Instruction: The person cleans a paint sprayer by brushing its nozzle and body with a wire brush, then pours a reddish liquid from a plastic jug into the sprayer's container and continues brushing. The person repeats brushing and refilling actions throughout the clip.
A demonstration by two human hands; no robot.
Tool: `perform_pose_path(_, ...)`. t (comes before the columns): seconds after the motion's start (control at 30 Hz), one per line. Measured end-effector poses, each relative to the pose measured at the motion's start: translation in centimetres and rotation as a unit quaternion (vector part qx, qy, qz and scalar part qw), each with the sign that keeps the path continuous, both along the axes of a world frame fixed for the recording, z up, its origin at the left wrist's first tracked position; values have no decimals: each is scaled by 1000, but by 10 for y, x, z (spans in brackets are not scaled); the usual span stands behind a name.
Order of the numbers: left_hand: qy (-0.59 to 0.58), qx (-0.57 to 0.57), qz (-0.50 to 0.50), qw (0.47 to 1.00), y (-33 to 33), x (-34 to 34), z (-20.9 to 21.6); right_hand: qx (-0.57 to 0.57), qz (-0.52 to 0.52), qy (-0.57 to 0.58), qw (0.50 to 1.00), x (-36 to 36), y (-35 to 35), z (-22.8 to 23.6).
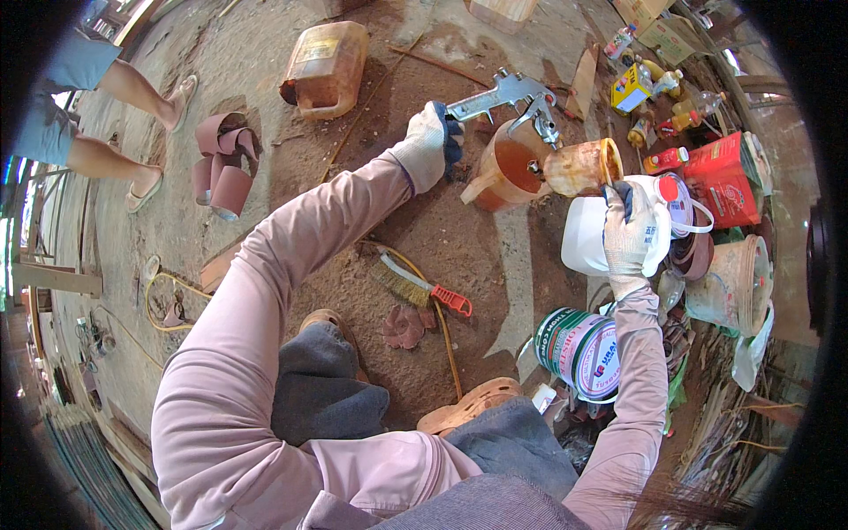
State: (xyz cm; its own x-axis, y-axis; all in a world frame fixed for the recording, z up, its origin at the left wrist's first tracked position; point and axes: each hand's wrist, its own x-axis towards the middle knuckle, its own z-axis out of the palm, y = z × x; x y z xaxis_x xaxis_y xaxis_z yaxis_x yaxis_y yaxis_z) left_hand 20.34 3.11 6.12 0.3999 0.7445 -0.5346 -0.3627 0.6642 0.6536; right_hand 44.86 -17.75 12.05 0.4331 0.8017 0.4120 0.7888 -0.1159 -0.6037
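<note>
The spray gun [511, 92] hangs above the pitcher [488, 189], left hand [430, 147] fingers wrapped around its handle; right hand [628, 234] fingers grip the stained cup [574, 169], held sideways. A white jug [584, 237] crowds in, wire brush [422, 288] and paint can [579, 355] closer.

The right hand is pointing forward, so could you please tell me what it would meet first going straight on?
Most likely the rim of the stained cup, which is right by the right hand; whether they touch is unclear.
</note>
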Motion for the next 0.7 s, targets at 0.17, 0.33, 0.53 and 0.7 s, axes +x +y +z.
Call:
perform_pose_path(0.17, 82, 83, 36, 993, -9, 1, 17, 6, 2, -6, 1000, -1, 0, 0)
perform_pose_path(0.33, 80, 219, 93, 968, -8, 7, 15, 5, 2, -7, 1000, 1, 0, -3)
perform_pose_path(0.53, 0, 256, 126, 959, -8, 10, 20, 22, 32, -74, 997, 2, 1, 0)
perform_pose_path(0.7, 17, 376, 151, 914, -7, 10, 20, 8, 76, -195, 978, 1, 3, 9)
